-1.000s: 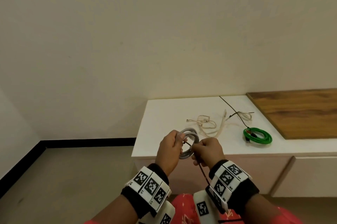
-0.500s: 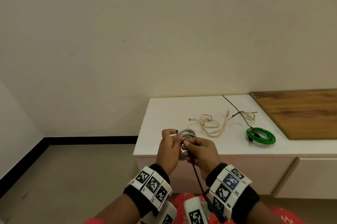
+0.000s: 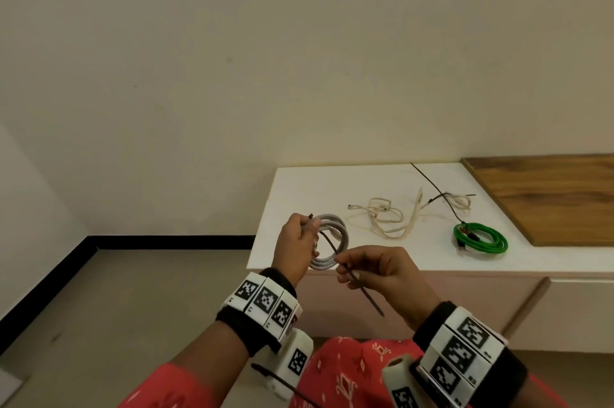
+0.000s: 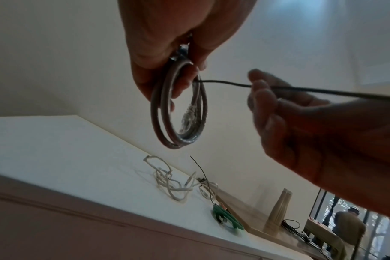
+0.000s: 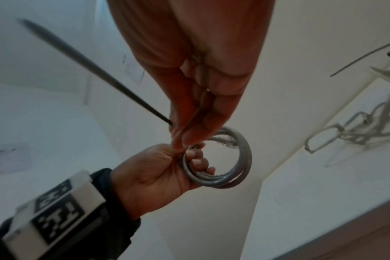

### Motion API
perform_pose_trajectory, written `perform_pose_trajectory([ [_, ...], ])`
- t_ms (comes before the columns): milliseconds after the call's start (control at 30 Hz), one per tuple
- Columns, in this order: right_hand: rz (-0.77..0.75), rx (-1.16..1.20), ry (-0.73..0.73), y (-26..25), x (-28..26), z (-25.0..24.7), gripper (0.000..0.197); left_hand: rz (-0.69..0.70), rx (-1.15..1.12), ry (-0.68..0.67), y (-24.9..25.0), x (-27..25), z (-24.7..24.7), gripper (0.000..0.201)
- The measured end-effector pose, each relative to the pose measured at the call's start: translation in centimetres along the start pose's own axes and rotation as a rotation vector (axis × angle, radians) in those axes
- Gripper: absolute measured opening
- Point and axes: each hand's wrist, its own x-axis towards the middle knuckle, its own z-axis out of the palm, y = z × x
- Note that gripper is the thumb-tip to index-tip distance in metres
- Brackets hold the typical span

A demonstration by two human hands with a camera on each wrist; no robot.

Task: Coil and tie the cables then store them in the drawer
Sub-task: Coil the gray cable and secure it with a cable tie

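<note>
My left hand (image 3: 297, 249) grips a coiled grey cable (image 3: 335, 243) upright in the air, in front of the white cabinet top (image 3: 299, 188). A black zip tie (image 3: 357, 278) runs through the coil (image 4: 178, 109), and my right hand (image 3: 372, 269) pinches it just to the right of the coil. In the left wrist view the tie (image 4: 223, 82) stretches taut from the coil to the right hand's fingers (image 4: 263, 98). In the right wrist view the coil (image 5: 220, 160) sits in the left hand (image 5: 158, 174).
On the cabinet top lie a loose cream cable (image 3: 385, 218), a coiled green cable (image 3: 481, 238) and another black zip tie (image 3: 438, 190). A wooden panel (image 3: 548, 198) covers the right part. Closed drawer fronts (image 3: 578, 311) sit below. A person stands far off (image 4: 350, 227).
My right hand has drawn away from the coil, down and to the right, pulling the black zip tie with it. The left hand still holds the coil.
</note>
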Motion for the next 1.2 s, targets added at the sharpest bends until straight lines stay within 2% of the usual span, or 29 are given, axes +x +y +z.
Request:
perform_pose_trajectory([
  [67, -0.113, -0.115, 0.004, -0.1, -0.5, -0.2, 0.027, -0.025, -0.012, 0.001, -0.1, 0.2, -0.3, 0.022],
  [167, -0.290, -0.307, 0.039, -0.7, -1.3, -0.2, 0.007, -0.052, -0.038, -0.005, 0.0, 0.2, -0.5, 0.023],
  [233, -0.317, -0.263, 0.030, -1.2, -1.6, 0.0, 0.014, -0.059, -0.046, -0.040, 0.2, 0.1, -0.4, 0.023],
  [333, -0.230, -0.022, 0.050, -1.8, -1.3, 0.2, 0.004, -0.057, -0.026, -0.116, 0.8, -0.4, 0.2, 0.022],
  [367, -0.180, 0.032, 0.087, -1.8, -1.0, 0.1, 0.008, -0.057, -0.022, -0.141, 0.9, -0.6, 0.4, 0.022],
  [467, -0.050, 0.070, 0.161, -1.5, -0.5, -0.2, 0.008, -0.062, -0.023, -0.195, 1.2, -1.1, 0.8, 0.019],
  [667, 0.062, 0.102, 0.222, -1.5, 0.1, -0.3, 0.014, -0.041, 0.015, -0.227, 1.7, -1.3, 1.0, 0.024],
  [1200, 0.085, 0.054, 0.261, -2.3, 1.3, -0.4, 0.017, 0.048, 0.141, -0.290, 2.2, -1.6, 1.1, 0.026],
])
